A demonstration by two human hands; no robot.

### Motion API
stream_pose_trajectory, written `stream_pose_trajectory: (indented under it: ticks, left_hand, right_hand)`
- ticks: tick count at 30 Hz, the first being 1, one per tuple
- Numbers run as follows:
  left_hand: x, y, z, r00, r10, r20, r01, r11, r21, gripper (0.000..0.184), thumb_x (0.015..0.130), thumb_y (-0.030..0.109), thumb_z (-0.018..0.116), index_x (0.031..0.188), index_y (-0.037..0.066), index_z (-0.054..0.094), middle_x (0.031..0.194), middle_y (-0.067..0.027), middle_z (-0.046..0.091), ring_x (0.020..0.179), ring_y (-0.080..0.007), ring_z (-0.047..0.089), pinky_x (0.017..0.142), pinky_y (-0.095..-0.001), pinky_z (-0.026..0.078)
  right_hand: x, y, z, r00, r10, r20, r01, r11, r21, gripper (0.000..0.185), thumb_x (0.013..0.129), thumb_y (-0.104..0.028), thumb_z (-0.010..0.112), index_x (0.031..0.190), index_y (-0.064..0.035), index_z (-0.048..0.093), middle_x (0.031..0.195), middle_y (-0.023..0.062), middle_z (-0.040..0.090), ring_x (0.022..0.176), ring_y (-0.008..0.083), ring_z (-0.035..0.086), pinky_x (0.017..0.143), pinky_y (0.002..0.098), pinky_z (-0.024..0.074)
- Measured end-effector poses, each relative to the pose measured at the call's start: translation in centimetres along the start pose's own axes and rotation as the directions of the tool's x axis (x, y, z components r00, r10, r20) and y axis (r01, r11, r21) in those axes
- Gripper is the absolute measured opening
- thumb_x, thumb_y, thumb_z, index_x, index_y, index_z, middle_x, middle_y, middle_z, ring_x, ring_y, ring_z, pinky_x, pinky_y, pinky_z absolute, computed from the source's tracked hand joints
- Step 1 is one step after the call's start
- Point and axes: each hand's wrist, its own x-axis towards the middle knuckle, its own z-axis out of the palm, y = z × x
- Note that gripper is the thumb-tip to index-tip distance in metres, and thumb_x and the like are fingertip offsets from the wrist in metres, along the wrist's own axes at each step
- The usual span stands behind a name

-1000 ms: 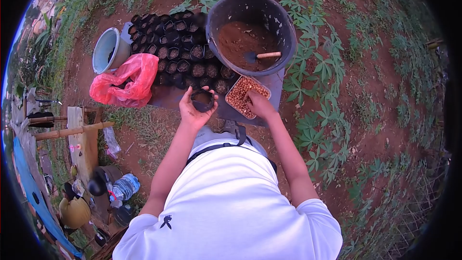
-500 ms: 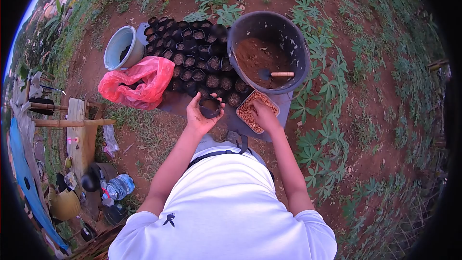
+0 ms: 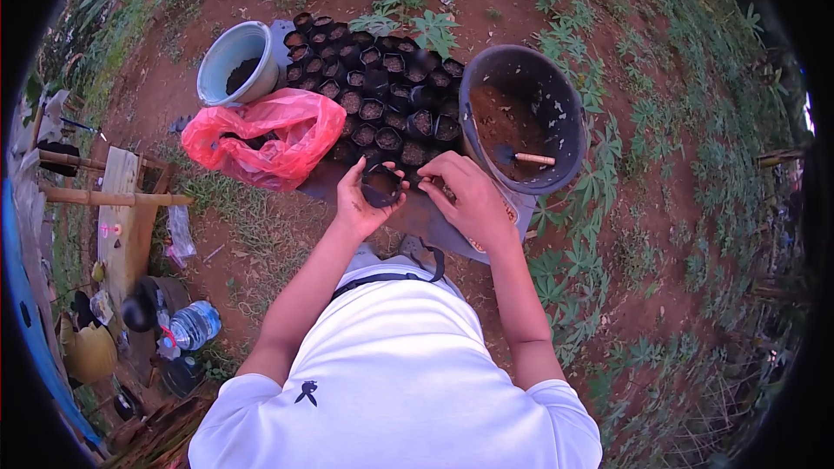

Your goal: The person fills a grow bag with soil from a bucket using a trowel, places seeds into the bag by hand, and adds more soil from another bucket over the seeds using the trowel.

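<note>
From my remote post I saw the left hand (image 3: 365, 212) wrapped around a small black bag (image 3: 380, 191) of brown soil, thumb and fingers on its sides, its mouth facing up over the near edge of a low grey table (image 3: 420, 219). The right hand (image 3: 469, 201) was just beside it, apart from the left, thumb and forefinger drawn close together — I couldn't tell whether anything was pinched there. Beneath that hand, mostly hidden, sat a container (image 3: 511, 209) of tan kernels. Past the hands stood close rows of soil-filled black bags (image 3: 372, 111). To their right was a big dark tub (image 3: 566, 141) of reddish soil, a wooden-handled trowel (image 3: 533, 159) lying inside; to their left, a crumpled red plastic bag (image 3: 314, 141) and, behind it, a pale bucket (image 3: 261, 50) with dark material at the bottom.
</note>
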Motion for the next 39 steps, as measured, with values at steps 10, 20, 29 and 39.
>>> stream_pose_trajectory:
  ticks: [10, 20, 29, 39]
  left_hand:
    - [-2.1, 4.2, 0.7, 0.997, -0.04, 0.07, 0.04, 0.999, 0.006, 0.042, 0.099, 0.044, 0.05, 0.112, 0.007, 0.062, 0.106, -0.0108, 0.067, 0.102, -0.0246, 0.064, 0.089, -0.0427, 0.051]
    - [-1.0, 7.5, -1.0, 0.972, -0.13, 0.194, 0.143, 0.988, -0.053, 0.051, 0.1, 0.048, 0.046, 0.118, 0.002, 0.06, 0.109, -0.0154, 0.067, 0.102, -0.0293, 0.065, 0.084, -0.0411, 0.054]
    - [-0.5, 9.4, -1.2, 0.974, -0.14, 0.181, 0.138, 0.99, 0.024, 0.051, 0.1, 0.048, 0.044, 0.118, 0.003, 0.06, 0.107, -0.0183, 0.068, 0.098, -0.0344, 0.066, 0.082, -0.0436, 0.053]
    - [-0.7, 9.6, 0.7, 0.952, -0.199, 0.232, 0.164, 0.973, 0.161, 0.053, 0.101, 0.048, 0.042, 0.121, 0.002, 0.058, 0.11, -0.0203, 0.066, 0.103, -0.0352, 0.064, 0.083, -0.0471, 0.054]
  right_hand:
    - [5.7, -6.5, 2.0, 0.964, -0.261, -0.05, 0.26, 0.965, -0.022, 0.027, 0.075, -0.001, 0.076, 0.099, -0.0042, 0.065, 0.095, 0.0096, 0.065, 0.086, 0.0275, 0.064, 0.074, 0.0376, 0.0511]
    - [7.7, -7.0, 5.2, 0.986, -0.166, -0.003, 0.166, 0.985, -0.05, 0.031, 0.075, -0.001, 0.076, 0.103, -0.0039, 0.064, 0.101, 0.0098, 0.064, 0.09, 0.0271, 0.064, 0.077, 0.0366, 0.0513]
    - [7.7, -7.4, 5.0, 0.998, -0.043, -0.035, 0.04, 0.994, -0.106, 0.035, 0.079, -0.006, 0.071, 0.113, -0.0037, 0.061, 0.11, 0.0133, 0.062, 0.1, 0.0324, 0.062, 0.087, 0.0407, 0.05]
    - [2.5, -1.6, -2.2, 0.938, 0.281, -0.201, -0.318, 0.929, -0.189, 0.033, 0.084, -0.005, 0.069, 0.115, -0.002, 0.059, 0.106, 0.013, 0.06, 0.095, 0.0287, 0.064, 0.084, 0.0392, 0.0503]
